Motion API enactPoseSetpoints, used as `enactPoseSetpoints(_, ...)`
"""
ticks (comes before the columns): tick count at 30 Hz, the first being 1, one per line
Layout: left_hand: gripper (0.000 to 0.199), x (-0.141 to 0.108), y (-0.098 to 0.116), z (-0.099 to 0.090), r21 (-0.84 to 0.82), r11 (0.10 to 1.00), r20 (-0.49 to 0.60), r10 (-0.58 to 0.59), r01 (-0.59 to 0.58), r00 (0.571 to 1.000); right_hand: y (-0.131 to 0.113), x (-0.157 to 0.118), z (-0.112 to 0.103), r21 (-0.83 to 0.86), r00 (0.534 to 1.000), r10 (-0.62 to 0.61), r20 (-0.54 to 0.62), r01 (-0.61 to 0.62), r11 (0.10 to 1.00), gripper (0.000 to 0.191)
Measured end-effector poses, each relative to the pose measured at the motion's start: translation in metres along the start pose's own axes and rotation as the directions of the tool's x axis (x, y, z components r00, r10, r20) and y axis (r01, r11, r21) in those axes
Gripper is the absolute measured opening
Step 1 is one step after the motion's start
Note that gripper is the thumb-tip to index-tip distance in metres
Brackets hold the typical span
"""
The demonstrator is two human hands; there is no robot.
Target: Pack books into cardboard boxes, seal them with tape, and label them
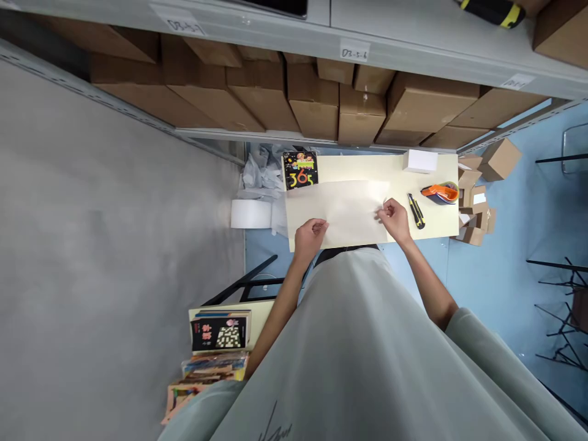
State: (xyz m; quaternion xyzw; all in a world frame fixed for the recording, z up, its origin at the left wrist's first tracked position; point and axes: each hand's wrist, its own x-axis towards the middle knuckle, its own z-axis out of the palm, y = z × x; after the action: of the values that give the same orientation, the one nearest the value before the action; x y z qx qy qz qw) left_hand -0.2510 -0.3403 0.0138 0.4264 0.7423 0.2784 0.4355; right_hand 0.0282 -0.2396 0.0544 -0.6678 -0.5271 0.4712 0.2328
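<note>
Thin pale sheet (351, 208) spread over the left and middle of the worktop (367, 166), reaching down toward the near edge and stopping short of the far edge. Pinched at its right side by the right hand (397, 222), with thumb and fingertips drawn together. Near the sheet's left part, by the near edge of the worktop, the left hand (307, 240), with fingers curled and thumb close against them; cannot tell whether gripping the sheet or only resting on it. At the far left corner, just beyond the sheet, a black book (301, 170) with a bright "365" on the cover. Along the far edge, toward the far right corner, a white box (420, 162). To the right of the right hand, lying at a slant, a yellow-and-black cutter (416, 211). Close to the right edge, an orange tape dispenser (440, 193). Off the left edge, a white roll (251, 214) beneath crumpled clear plastic (261, 168). Beyond the right edge, small cardboard boxes (473, 211). Past the far edge, a grey shelf (285, 33) packed with brown cartons (315, 110).
</note>
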Motion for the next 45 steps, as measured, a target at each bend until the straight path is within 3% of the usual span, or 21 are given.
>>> enactPoseSetpoints(3, 0.022, 0.016, 0.013, 0.022, 0.085, 0.996, 0.070, 0.002, -0.007, 0.998, 0.019, 0.009, -0.024, -0.049, 0.999, 0.032, -0.024, -0.033, 0.998, 0.018)
enactPoseSetpoints(6, 0.014, 0.032, 0.018, 0.049, 0.180, 0.983, 0.120, -0.046, 0.024, 0.992, 0.043, 0.024, -0.033, -0.122, 0.998, 0.053, -0.045, -0.058, 0.991, 0.015)
enactPoseSetpoints(11, 0.009, 0.051, 0.015, 0.094, 0.246, 0.962, 0.109, -0.150, 0.120, 0.983, 0.089, 0.056, -0.024, -0.074, 0.973, 0.227, -0.048, -0.230, 0.970, 0.018)
enactPoseSetpoints(14, 0.010, 0.055, 0.007, 0.106, 0.251, 0.960, 0.138, -0.164, 0.126, 0.977, 0.110, 0.070, -0.017, -0.126, 0.942, 0.326, -0.076, -0.334, 0.934, 0.027)
enactPoseSetpoints(16, 0.018, 0.055, -0.002, 0.103, 0.286, 0.951, 0.100, -0.151, 0.117, 0.983, 0.119, 0.074, -0.015, -0.200, 0.941, 0.327, -0.089, -0.338, 0.920, 0.024)
enactPoseSetpoints(19, 0.034, 0.055, -0.024, 0.084, 0.380, 0.913, -0.111, -0.115, 0.149, 0.987, 0.128, 0.077, -0.014, -0.254, 0.951, 0.304, -0.048, -0.306, 0.917, 0.015)
enactPoseSetpoints(21, 0.041, 0.056, -0.042, 0.069, 0.407, 0.883, -0.239, -0.144, 0.234, 0.960, 0.132, 0.077, -0.014, -0.267, 0.954, 0.299, -0.017, -0.293, 0.918, 0.014)
enactPoseSetpoints(23, 0.044, 0.059, -0.057, 0.058, 0.394, 0.861, -0.299, -0.211, 0.322, 0.931, 0.134, 0.078, -0.014, -0.285, 0.956, 0.293, 0.004, -0.280, 0.917, 0.014)
enactPoseSetpoints(27, 0.040, 0.071, -0.073, 0.055, 0.374, 0.841, -0.346, -0.265, 0.391, 0.900, 0.135, 0.079, -0.013, -0.329, 0.958, 0.286, 0.026, -0.262, 0.907, 0.015)
enactPoseSetpoints(31, 0.014, 0.084, -0.077, 0.060, 0.352, 0.824, -0.397, -0.297, 0.443, 0.869, 0.128, 0.079, -0.011, -0.347, 0.960, 0.278, 0.044, -0.246, 0.905, 0.014)
enactPoseSetpoints(35, 0.011, 0.087, -0.076, 0.053, 0.339, 0.844, -0.372, -0.286, 0.417, 0.883, 0.112, 0.075, -0.010, -0.321, 0.971, 0.221, 0.087, -0.183, 0.929, 0.014)
enactPoseSetpoints(40, 0.012, 0.067, -0.067, 0.028, 0.339, 0.859, -0.378, -0.250, 0.384, 0.892, 0.087, 0.065, -0.022, -0.258, 0.989, 0.094, 0.115, -0.061, 0.964, 0.017)
enactPoseSetpoints(45, 0.015, 0.034, -0.048, 0.003, 0.362, 0.869, -0.356, -0.206, 0.337, 0.912, 0.071, 0.055, -0.055, -0.125, 0.988, -0.034, 0.151, 0.054, 0.991, 0.020)
